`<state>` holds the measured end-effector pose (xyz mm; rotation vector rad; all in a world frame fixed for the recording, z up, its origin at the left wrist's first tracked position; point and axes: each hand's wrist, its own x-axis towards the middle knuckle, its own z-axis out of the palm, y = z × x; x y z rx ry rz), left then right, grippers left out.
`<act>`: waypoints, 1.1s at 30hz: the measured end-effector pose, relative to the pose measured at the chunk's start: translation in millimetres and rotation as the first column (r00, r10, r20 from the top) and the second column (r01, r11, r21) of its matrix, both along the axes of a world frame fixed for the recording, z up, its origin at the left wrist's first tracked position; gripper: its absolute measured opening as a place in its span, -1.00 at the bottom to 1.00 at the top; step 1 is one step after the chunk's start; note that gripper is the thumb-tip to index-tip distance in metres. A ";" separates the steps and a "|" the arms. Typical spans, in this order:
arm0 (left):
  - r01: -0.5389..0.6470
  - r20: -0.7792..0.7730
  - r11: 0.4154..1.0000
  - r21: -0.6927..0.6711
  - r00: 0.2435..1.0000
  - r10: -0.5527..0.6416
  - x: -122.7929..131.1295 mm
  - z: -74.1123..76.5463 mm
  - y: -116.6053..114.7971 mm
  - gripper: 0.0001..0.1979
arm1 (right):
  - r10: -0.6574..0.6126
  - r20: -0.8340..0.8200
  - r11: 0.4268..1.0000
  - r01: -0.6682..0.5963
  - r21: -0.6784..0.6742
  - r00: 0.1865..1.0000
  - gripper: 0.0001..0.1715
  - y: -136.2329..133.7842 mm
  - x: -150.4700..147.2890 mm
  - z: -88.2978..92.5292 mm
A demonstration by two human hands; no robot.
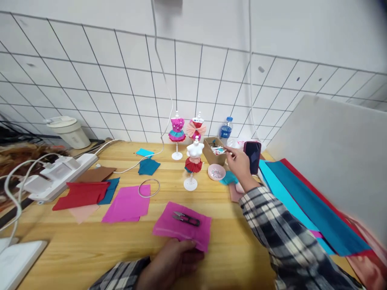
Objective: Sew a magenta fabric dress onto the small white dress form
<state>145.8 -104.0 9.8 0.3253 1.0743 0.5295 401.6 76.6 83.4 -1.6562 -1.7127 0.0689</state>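
- Holding down the near edge of the pink fabric square (pixel 183 229) on the table (pixel 90 241) with the left hand (pixel 172 257), thumb on top and fingers closed on the cloth.
- Resting on the middle of that square: thread snips (pixel 186 218), blades shut, touched by neither hand.
- Reaching with the right hand (pixel 240 163) to the cardboard box (pixel 213 155) at the back of the table, just beside the propped phone (pixel 252 156).
- Forefinger and thumb drawn close at the box's rim; cannot tell whether anything is pinched between them.
- Judged as a fetching step: steadying the cloth while going for small trimmings in the box.
- Probably calling for a fine fingertip pinch among the box's clutter, clear of the pink bowl of sequins (pixel 216 172) just in front and the mannequin in the red skirt (pixel 193 161) to its left.
- Pose: right forearm in a plaid sleeve stretched forward, wrist level; left arm bent in close, hand low at the picture's bottom edge.
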 end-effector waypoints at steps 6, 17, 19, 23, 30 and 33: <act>0.040 0.052 0.999 0.020 0.998 -0.041 -0.6 4.1 -0.7 -0.67 | 0.605 0.130 0.777 -0.548 -0.308 0.785 -0.61 -111.5 -64.7 -50.1; 0.015 0.023 1.000 -0.004 1.000 -0.014 1.1 4.8 -1.6 -0.64 | 0.539 0.360 0.831 -0.413 -0.372 0.761 -0.65 -101.3 -64.4 -81.0; 0.008 0.010 1.000 0.007 1.000 -0.008 3.1 6.5 -5.1 -0.61 | 0.536 0.382 0.837 -0.417 -0.353 0.753 -0.66 -92.3 -65.4 -82.3; 0.265 -0.039 0.949 0.172 0.964 -0.262 -8.8 18.2 -9.8 -0.63 | 0.582 0.359 0.812 -0.495 -0.309 0.730 -0.66 -78.3 -61.3 -86.3; 0.852 -0.834 -0.079 0.517 0.522 0.178 -113.8 33.2 64.8 -0.65 | 0.614 0.174 0.787 -0.579 -0.213 0.770 -0.69 -116.2 -48.4 -78.1; 0.925 -0.903 -0.245 0.289 0.348 0.252 -140.4 18.2 99.6 -0.32 | 0.703 0.143 0.700 -0.643 -0.310 0.696 -0.59 -137.5 -46.1 -72.9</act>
